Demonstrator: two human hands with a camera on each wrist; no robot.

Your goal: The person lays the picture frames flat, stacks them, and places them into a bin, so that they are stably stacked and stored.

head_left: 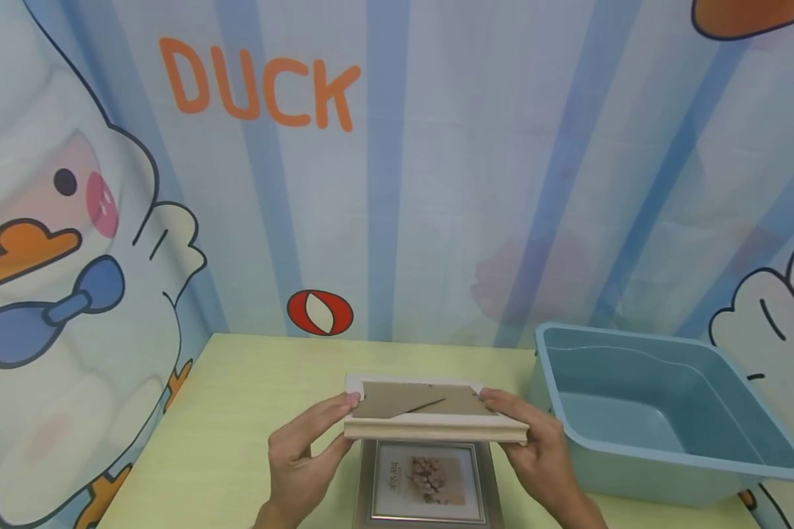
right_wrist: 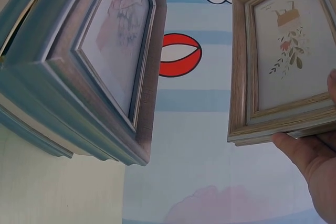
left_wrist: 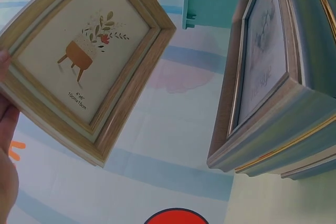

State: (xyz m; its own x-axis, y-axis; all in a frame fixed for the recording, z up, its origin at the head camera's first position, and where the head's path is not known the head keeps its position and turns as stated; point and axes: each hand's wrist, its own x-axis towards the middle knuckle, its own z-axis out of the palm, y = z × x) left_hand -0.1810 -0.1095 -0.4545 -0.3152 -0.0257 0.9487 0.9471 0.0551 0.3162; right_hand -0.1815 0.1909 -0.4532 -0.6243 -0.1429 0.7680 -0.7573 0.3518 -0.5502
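Between both hands a wooden picture frame [head_left: 397,400] is held level, its brown back panel and thin stand edge facing up in the head view. My left hand [head_left: 304,452] grips its left end, thumb below and fingers above. The right hand [head_left: 542,455] grips the opposite end. Seen from below in the left wrist view, the held frame's front [left_wrist: 113,77] carries a print of a potted plant on legs. Beneath it lies a stack of several picture frames; the top frame [head_left: 426,481] has a grey-brown border and a flower print, with a gap under the held one.
A blue plastic tub [head_left: 675,463] stands on the right of the pale yellow table [head_left: 238,397], close to the right hand. Behind the table hangs a striped cloth [head_left: 437,184] printed with ducks and lettering.
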